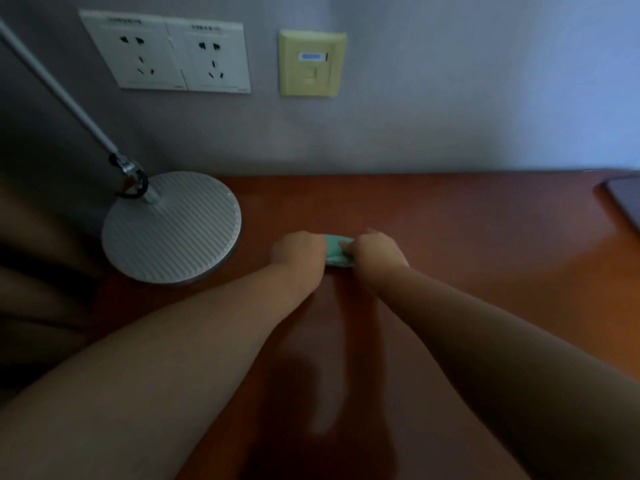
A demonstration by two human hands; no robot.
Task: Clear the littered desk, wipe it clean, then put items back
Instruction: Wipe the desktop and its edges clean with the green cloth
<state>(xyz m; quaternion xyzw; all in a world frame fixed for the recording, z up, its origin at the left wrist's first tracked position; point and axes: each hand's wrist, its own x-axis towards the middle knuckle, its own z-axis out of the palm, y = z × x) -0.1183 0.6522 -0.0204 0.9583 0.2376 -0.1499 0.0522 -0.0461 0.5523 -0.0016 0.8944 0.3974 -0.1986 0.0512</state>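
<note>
A small green cloth (336, 252) lies bunched on the reddish-brown desk (450, 237), a little behind its middle. My left hand (299, 249) grips the cloth's left side and my right hand (375, 252) grips its right side, fingers curled over it. Most of the cloth is hidden under the two hands. Both forearms reach in from the bottom of the view.
A round ribbed lamp base (171, 226) with a slanted silver pole (59, 91) stands at the desk's back left. The wall behind carries two white sockets (169, 53) and a yellowish switch plate (311, 62). A dark flat object (625, 199) lies at the right edge.
</note>
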